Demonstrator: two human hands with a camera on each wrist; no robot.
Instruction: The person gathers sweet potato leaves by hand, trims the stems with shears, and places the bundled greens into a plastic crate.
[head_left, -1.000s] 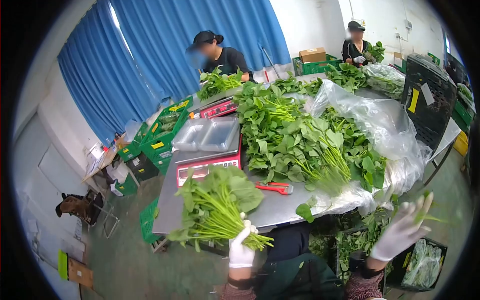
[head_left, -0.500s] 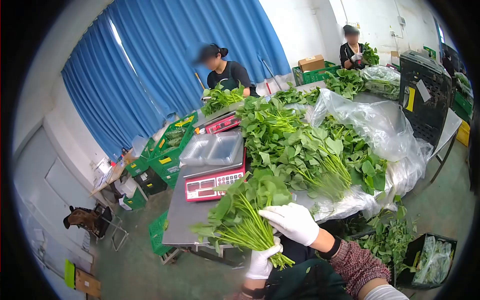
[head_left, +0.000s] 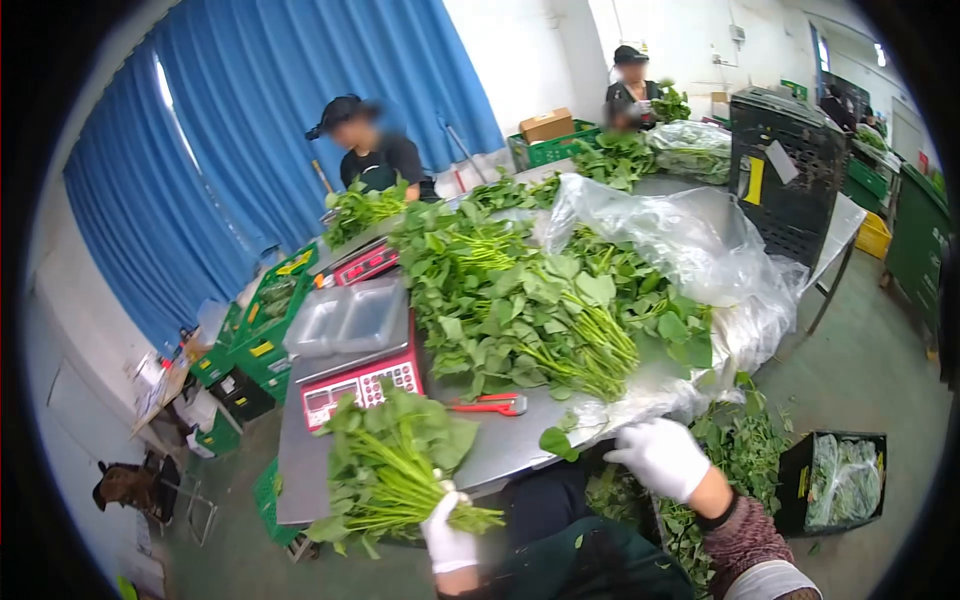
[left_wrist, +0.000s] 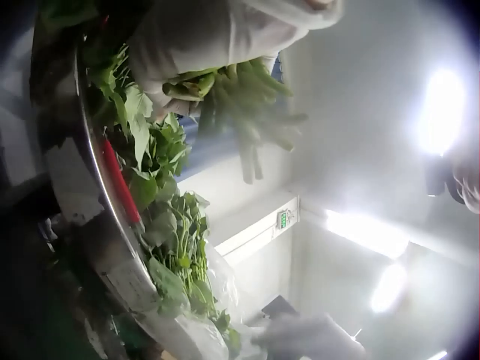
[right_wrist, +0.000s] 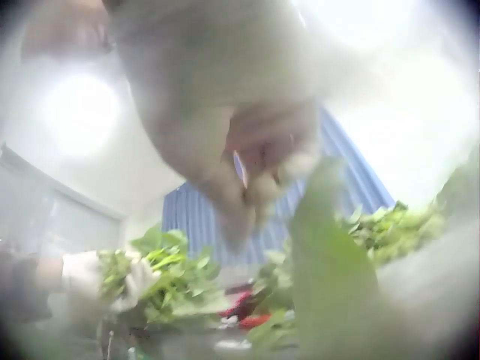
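In the head view my gloved left hand [head_left: 450,538] grips a bunch of leafy greens [head_left: 395,468] by its stems, leaves toward the scale. Cut stem ends [left_wrist: 251,112] stick out past that fist in the left wrist view. My gloved right hand [head_left: 662,458] is over the near table edge, apart from the bunch. Its thumb and fingers come together at the tips in the blurred right wrist view; I cannot tell whether something small is between them. One loose leaf [head_left: 558,443] hangs at the table edge beside this hand. A large leafy heap [head_left: 530,310] covers the table's middle.
A red scale [head_left: 362,392] bears clear plastic trays [head_left: 350,320]. The red cutter [head_left: 495,404] lies near the table's front edge. Plastic sheeting [head_left: 690,235] spreads along the right. Below are dropped greens [head_left: 740,440] and a black crate [head_left: 790,500]. Two people work across the table.
My right hand came in from the far right, touched the bunch, then drew back right to the table edge. The left hand keeps its grip on the stems. The head view has turned right.
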